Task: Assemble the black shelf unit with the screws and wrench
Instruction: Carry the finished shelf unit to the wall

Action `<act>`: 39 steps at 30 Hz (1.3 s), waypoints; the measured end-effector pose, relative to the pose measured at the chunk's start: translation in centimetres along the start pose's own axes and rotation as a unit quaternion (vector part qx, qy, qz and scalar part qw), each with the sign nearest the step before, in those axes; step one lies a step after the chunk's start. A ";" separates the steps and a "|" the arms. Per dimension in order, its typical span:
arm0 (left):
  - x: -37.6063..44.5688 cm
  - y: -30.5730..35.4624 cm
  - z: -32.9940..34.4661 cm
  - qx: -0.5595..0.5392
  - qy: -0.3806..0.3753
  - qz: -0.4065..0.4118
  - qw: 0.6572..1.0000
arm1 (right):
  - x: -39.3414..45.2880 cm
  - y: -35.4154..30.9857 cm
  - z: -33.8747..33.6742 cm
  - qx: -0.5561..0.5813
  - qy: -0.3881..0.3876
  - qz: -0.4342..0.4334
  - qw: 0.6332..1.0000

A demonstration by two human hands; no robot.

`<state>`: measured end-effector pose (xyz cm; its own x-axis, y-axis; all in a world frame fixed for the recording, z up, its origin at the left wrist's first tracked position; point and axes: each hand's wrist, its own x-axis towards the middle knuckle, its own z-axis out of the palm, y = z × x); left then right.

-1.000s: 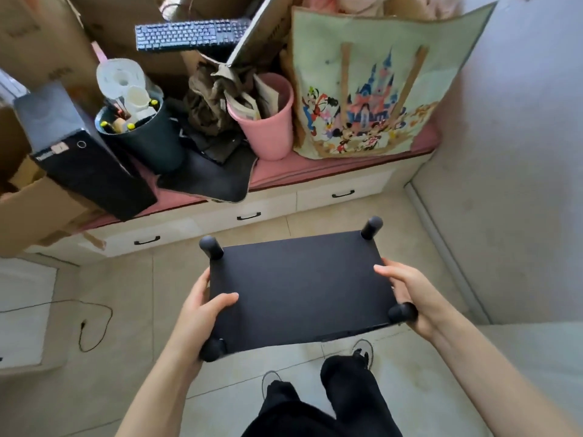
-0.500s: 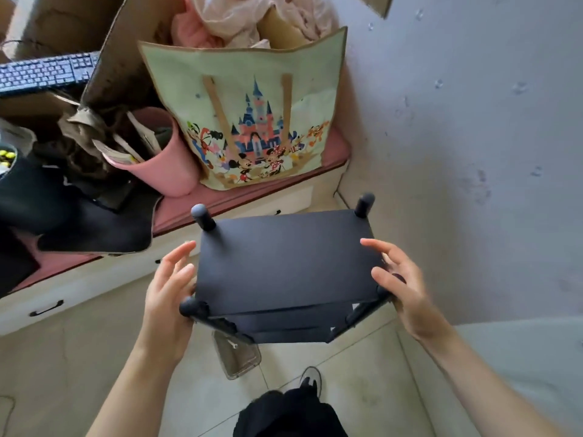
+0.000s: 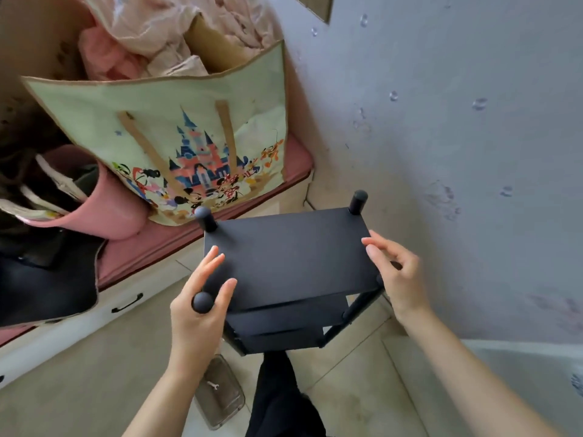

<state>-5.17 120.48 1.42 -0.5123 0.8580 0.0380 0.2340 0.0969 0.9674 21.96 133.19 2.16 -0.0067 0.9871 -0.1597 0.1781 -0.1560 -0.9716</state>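
Loosely, both hands' straight fingers (image 3: 217,263) flank the black shelf unit (image 3: 290,260).

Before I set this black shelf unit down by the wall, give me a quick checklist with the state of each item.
1. Left hand supports the black shelf unit at its near-left corner post: ok.
2. Right hand grip: not ok, fingers look loose at the right edge.
3. Top panel level: not ok, tilted.
4. Four round-capped corner posts: cannot tell, right hand hides one.
5. Clear plastic tray on the floor below, in the way: not ok.
6. Screw tightness: cannot tell.
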 end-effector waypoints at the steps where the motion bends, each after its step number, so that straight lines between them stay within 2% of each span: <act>1: 1.4 -0.7 0.6 -0.008 0.010 -0.020 1.000 | 0.9 0.3 0.0 -0.021 -0.030 0.003 0.999; 3: 4.3 -2.3 1.8 -0.020 0.019 -0.052 0.998 | 2.8 1.3 0.1 -0.066 -0.099 0.008 0.993; 5: 7.0 -4.1 2.9 -0.020 0.013 -0.080 0.996 | 4.7 2.3 0.6 -0.093 -0.119 0.033 0.988; 10: 13.5 -7.4 7.0 0.000 -0.043 -0.128 0.991 | 9.8 5.3 1.5 -0.102 -0.058 0.097 0.988; 16: 20.0 -11.9 12.9 0.004 -0.074 -0.203 0.976 | 15.5 10.0 1.8 -0.124 -0.044 0.137 0.982; 21: 24.4 -15.8 17.7 0.031 -0.097 -0.225 0.969 | 20.0 14.1 1.5 -0.119 -0.028 0.165 0.979; 24: 26.6 -17.7 20.4 0.049 -0.087 -0.250 0.963 | 22.4 16.0 1.6 -0.104 -0.028 0.163 0.981; 30: 29.4 -21.0 24.0 0.096 -0.086 -0.245 0.961 | 25.0 20.2 2.2 -0.112 -0.036 0.156 0.981; 39: 30.7 -24.9 26.5 0.116 -0.064 -0.227 0.965 | 26.1 24.5 3.7 -0.142 -0.004 0.116 0.983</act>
<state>-4.83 157.81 -28.13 -0.5028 0.7549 -0.4211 0.1956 0.5739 0.7952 22.52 155.00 -26.47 0.0585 0.9253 -0.3747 0.4431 -0.3604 -0.8208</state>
